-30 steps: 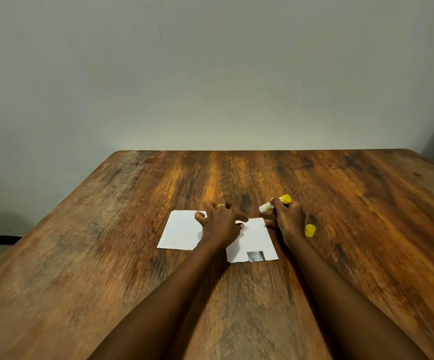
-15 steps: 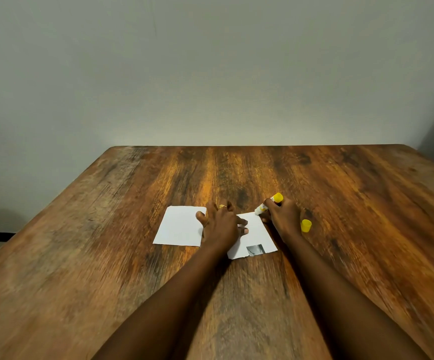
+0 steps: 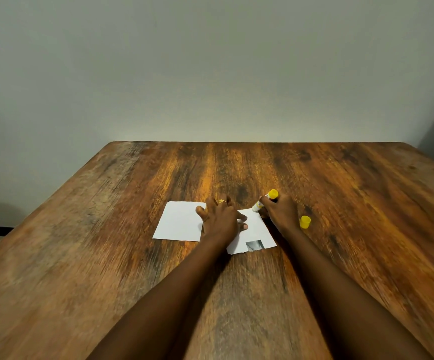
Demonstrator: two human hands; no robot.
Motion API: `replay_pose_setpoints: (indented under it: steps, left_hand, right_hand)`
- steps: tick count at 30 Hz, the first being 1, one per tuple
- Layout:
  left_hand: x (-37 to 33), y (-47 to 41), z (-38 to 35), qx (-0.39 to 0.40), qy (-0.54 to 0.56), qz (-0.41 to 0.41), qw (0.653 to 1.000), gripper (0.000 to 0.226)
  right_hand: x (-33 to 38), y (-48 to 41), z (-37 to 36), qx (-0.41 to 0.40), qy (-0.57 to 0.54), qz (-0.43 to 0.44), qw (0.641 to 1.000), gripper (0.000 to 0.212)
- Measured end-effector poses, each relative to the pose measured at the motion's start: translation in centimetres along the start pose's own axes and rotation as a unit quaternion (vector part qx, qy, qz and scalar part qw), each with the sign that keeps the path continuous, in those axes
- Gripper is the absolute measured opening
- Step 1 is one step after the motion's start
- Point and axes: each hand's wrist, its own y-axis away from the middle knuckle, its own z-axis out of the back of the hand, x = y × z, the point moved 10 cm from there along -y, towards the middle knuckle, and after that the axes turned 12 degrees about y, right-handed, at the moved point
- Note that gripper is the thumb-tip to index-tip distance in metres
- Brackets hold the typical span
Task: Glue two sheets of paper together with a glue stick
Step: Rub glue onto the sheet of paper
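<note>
Two white sheets lie side by side on the wooden table [image 3: 340,255]. The left sheet [image 3: 178,221] is plain. The right sheet [image 3: 256,229] carries a small grey picture near its front edge. My left hand [image 3: 221,219] rests flat with spread fingers on the right sheet's left part, holding it down. My right hand [image 3: 279,213] grips a white glue stick [image 3: 262,201] with a yellow end, its tip touching the far right corner of that sheet. The yellow cap [image 3: 305,221] stands on the table just right of my right hand.
A plain pale wall rises behind the table's far edge [image 3: 236,142]. The table's left edge runs diagonally toward me, with floor beyond it at the far left.
The glue stick's tip has come down from above the table onto the right sheet's far corner. My left hand has stayed pressed on the sheet. The view has shifted slightly.
</note>
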Motion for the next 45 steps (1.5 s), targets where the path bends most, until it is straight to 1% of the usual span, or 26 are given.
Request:
replay_pose_setpoints:
  steps: [4,16,24,28,33,41,45]
  left_hand:
    - [0.1,0.1,0.1,0.004,-0.004,0.009,1.000,0.029]
    - [-0.6,0.5,0.4,0.005,-0.031,0.002,1.000,0.029]
    - [-0.8,0.6,0.5,0.005,-0.019,0.007,1.000,0.032]
    - [-0.8,0.8,0.5,0.012,-0.014,0.014,1.000,0.032]
    - [-0.7,0.9,0.4,0.012,-0.012,0.016,1.000,0.032]
    - [-0.4,0.6,0.6,-0.004,-0.024,0.008,1.000,0.031]
    - [-0.4,0.5,0.6,-0.007,-0.022,0.006,1.000,0.029]
  right_hand:
    - [0.0,0.1,-0.1,0.006,0.005,-0.001,1.000,0.021]
    - [0.1,1.7,1.2,-0.006,0.047,0.008,0.999,0.026]
    - [-0.1,4.0,2.1,-0.007,0.025,0.010,1.000,0.024]
    - [-0.3,4.8,2.6,-0.013,0.031,0.005,0.999,0.026]
    - [-0.7,5.6,2.9,0.002,0.041,-0.004,0.999,0.024]
    - [-0.6,6.8,3.5,0.005,0.039,-0.011,0.999,0.030]
    - [-0.5,6.9,3.5,0.012,0.043,-0.012,0.999,0.028]
